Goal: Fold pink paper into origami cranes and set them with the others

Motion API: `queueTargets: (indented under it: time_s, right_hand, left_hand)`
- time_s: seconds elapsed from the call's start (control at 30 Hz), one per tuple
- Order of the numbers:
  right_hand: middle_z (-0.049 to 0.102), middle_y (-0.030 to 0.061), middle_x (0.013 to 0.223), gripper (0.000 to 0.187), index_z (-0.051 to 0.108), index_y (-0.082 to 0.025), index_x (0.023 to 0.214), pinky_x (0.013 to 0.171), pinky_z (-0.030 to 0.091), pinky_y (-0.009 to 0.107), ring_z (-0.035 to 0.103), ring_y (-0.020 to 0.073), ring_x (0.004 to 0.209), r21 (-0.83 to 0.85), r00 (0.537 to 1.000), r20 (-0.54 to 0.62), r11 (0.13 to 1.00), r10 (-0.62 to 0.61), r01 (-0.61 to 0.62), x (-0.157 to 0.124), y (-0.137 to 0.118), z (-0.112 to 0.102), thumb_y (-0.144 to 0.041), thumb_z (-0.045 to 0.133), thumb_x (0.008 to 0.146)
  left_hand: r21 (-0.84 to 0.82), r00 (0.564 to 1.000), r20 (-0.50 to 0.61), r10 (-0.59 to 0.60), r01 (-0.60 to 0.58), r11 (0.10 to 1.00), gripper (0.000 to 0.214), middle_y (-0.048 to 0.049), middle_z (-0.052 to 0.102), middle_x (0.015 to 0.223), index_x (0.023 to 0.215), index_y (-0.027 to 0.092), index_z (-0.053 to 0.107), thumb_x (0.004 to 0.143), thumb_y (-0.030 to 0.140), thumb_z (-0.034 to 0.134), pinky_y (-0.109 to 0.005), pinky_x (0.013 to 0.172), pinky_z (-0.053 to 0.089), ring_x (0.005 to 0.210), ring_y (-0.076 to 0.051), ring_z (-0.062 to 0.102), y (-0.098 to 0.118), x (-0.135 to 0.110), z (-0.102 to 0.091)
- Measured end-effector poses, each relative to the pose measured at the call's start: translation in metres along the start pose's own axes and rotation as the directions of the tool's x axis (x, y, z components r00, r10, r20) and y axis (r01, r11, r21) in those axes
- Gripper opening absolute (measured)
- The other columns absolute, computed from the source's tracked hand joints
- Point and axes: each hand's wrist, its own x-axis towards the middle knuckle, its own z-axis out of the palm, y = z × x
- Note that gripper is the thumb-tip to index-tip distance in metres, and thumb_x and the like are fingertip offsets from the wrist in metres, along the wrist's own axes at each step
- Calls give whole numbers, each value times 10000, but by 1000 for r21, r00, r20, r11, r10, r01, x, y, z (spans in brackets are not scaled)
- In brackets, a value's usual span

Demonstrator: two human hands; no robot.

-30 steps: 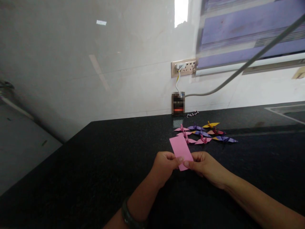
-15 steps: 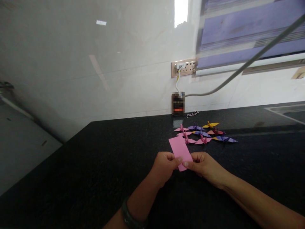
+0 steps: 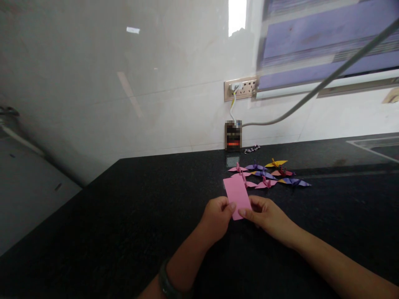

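A pink rectangle of paper (image 3: 237, 193) is held up over the dark countertop, tilted slightly to the left at its top. My left hand (image 3: 218, 218) pinches its lower left edge, thumb on the front face. On the lower right edge, my right hand (image 3: 264, 212) grips it with thumb in front and fingers behind. Just beyond the paper lie several folded paper cranes: a pink crane (image 3: 266, 183), a purple crane (image 3: 294, 182), and a yellow crane (image 3: 276, 163) among them. The paper's top partly covers the nearest pink ones.
Against the wall stands a small dark box, blurred out (image 3: 233, 136), with a beaded strand (image 3: 252, 149) beside it. A white cable runs from the wall socket (image 3: 240, 88). A grey cable (image 3: 311, 94) slants to the upper right. The black countertop (image 3: 124, 199) has its edge at left.
The pink paper has turned a little more upright and its lower end has risen slightly. Both hands keep hold, with small shifts of the thumbs.
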Motion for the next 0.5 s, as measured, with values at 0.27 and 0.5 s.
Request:
queueTargets:
  time_s: [0.27, 0.5]
  right_hand:
    - [562, 65, 927, 223, 576, -216, 943, 850, 319, 382, 461, 216, 924, -520, 876, -33, 757, -481, 395, 0, -6, -17, -231, 521, 728]
    - [538, 7, 655, 167, 560, -173, 712, 527, 365, 239, 474, 136, 591, -39, 958, -271, 995, -98, 91, 2, 0, -11, -333, 515, 725]
  left_hand:
    - [550, 961, 141, 238, -276, 788, 211, -36, 527, 780, 768, 175, 509, 812, 236, 312, -282, 676, 343, 734, -159, 468, 12, -9, -6]
    - [-264, 996, -86, 17, -39, 964, 280, -36, 594, 769, 948, 153, 472, 697, 258, 537, -264, 635, 411, 697, -151, 547, 8, 0, -6]
